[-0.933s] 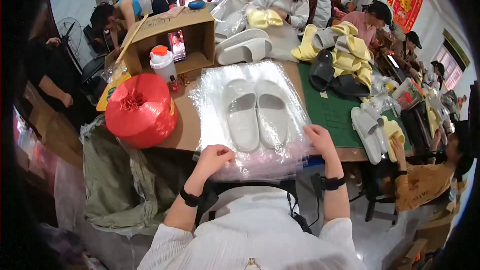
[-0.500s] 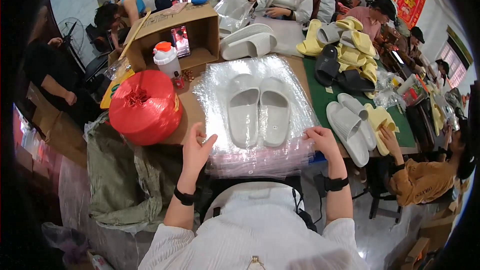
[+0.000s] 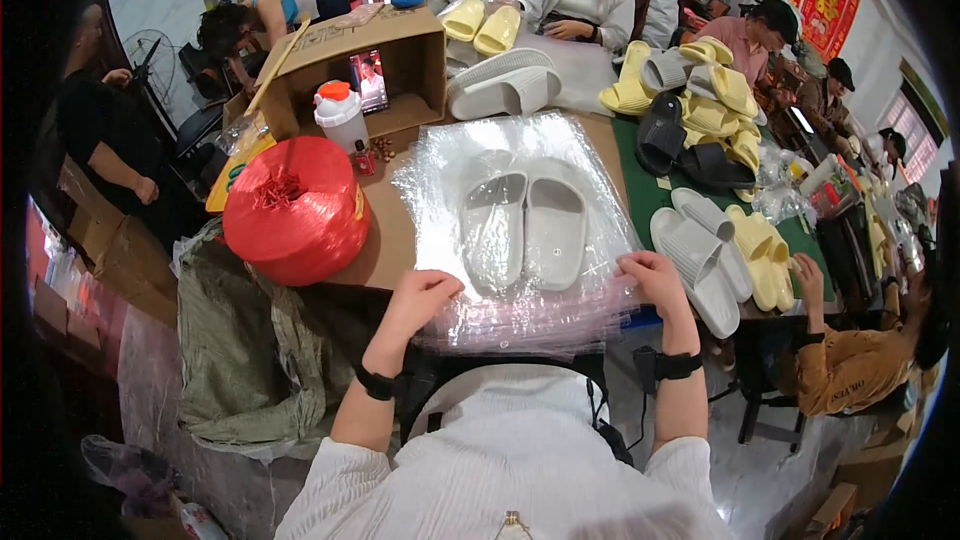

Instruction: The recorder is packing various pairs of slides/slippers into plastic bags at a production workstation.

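A pair of light grey slide slippers (image 3: 556, 235) lies soles down inside a clear plastic bag (image 3: 500, 306), toes pointing away from me. Under it is a stack of similar clear bags (image 3: 425, 175), with pinkish edges toward me. My left hand (image 3: 420, 302) pinches the bag's near left side, fingers closed on the film. At the near right side, my right hand (image 3: 655, 282) has its thumb and fingertips closed on the film too. How many layers each hand grips cannot be made out.
Left stands a big red roll of plastic twine (image 3: 300, 240), with a white bottle (image 3: 342, 118) and a cardboard box (image 3: 420, 60) behind. More grey slippers (image 3: 700, 260) and yellow slippers (image 3: 765, 258) lie right. Co-workers sit around the table; one hand (image 3: 808, 278) is near the yellow pair.
My left hand has moved right and closed from spread fingers onto the bag. The co-worker at right has drawn a hand off the yellow slippers. Across the table, yellow slippers have come lower.
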A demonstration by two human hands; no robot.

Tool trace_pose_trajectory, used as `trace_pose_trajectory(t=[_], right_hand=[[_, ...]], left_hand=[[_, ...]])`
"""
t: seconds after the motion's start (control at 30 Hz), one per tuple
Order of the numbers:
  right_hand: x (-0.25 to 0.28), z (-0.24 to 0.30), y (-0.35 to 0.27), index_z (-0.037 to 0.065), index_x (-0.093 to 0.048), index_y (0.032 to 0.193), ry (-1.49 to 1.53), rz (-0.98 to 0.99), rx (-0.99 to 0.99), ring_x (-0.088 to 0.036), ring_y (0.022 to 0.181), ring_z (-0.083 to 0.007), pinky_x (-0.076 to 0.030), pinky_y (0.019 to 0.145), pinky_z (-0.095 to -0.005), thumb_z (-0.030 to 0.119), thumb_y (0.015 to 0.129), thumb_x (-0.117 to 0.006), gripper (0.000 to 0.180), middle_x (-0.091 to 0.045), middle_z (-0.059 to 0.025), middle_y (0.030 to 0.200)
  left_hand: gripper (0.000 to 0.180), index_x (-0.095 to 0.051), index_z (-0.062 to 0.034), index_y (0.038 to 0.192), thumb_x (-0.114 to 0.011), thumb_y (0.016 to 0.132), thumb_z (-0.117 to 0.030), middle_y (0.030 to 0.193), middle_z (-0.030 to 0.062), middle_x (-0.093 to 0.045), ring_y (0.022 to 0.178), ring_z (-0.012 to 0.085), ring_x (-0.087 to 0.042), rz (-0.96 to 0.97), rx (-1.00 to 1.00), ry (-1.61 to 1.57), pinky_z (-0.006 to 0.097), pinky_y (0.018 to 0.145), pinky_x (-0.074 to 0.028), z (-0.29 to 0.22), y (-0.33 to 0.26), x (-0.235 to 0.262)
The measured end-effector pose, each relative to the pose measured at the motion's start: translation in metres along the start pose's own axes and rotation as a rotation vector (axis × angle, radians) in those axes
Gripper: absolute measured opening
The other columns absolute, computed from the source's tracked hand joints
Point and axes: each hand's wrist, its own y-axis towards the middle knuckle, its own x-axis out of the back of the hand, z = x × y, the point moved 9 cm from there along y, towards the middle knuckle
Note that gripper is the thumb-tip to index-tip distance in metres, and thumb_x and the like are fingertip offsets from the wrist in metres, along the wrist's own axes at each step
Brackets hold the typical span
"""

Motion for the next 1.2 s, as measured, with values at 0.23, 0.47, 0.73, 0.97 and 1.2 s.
trace_pose_trajectory(t=[0.23,0.47,0.73,0.97,1.2], right_hand=[[-0.012,0.061,-0.017,0.0,-0.068,0.101,0.232,-0.01,0.259,-0.061,0.069,-0.0081,-0.045,0.06,-0.0211,0.018,0.095,-0.064,0.019,-0.069,-0.003,0.085],[-0.006,0.068,-0.023,0.001,-0.062,0.102,0.393,-0.214,0.563,-0.063,0.077,-0.0126,-0.054,0.071,-0.029,0.01,0.099,-0.057,0.012,-0.064,-0.004,0.09],[-0.054,0.018,-0.022,0.005,-0.053,0.097,0.839,-0.227,0.256,-0.053,0.079,-0.0071,-0.047,0.073,-0.0235,0.01,0.092,-0.066,0.015,-0.057,-0.0007,0.091],[-0.09,0.005,-0.028,-0.001,-0.047,0.115,0.39,-0.216,0.177,-0.052,0.082,-0.0117,-0.047,0.069,-0.0255,0.007,0.077,-0.079,0.05,-0.053,-0.0046,0.096],[-0.1,0.034,-0.054,0.0,-0.037,0.132,0.477,-0.238,0.482,-0.053,0.093,-0.0133,-0.047,0.075,-0.0259,0.0,0.081,-0.073,0.062,-0.05,-0.0089,0.113]], left_hand=[[0.021,-0.07,0.0017,0.101,-0.056,0.098,-0.015,0.088,0.0062,-0.071,0.065,0.0112,-0.063,-0.077,-0.033,-0.291,0.022,0.058,-0.048,-0.022,-0.001,0.014],[0.016,-0.063,0.0056,0.106,-0.052,0.099,-0.003,0.1,0.0091,-0.067,0.094,0.0183,-0.067,-0.25,-0.482,-0.335,0.029,0.082,-0.056,-0.039,-0.005,0.014],[0.005,-0.052,-0.0019,0.09,-0.054,0.094,0.0,0.082,-0.0002,-0.052,0.078,0.0109,-0.051,-0.296,-0.467,-0.525,0.023,0.079,-0.044,-0.028,-0.018,-0.025],[0.036,-0.054,-0.0006,0.108,-0.075,0.087,-0.02,0.088,0.0013,-0.054,0.077,0.007,-0.049,-0.39,0.058,-0.639,0.023,0.063,-0.042,0.025,0.01,-0.054],[0.042,-0.054,0.0048,0.125,-0.069,0.09,-0.012,0.116,0.0132,-0.065,0.104,0.0181,-0.064,0.001,-0.019,-0.906,0.03,0.088,-0.051,0.005,0.008,-0.066]])
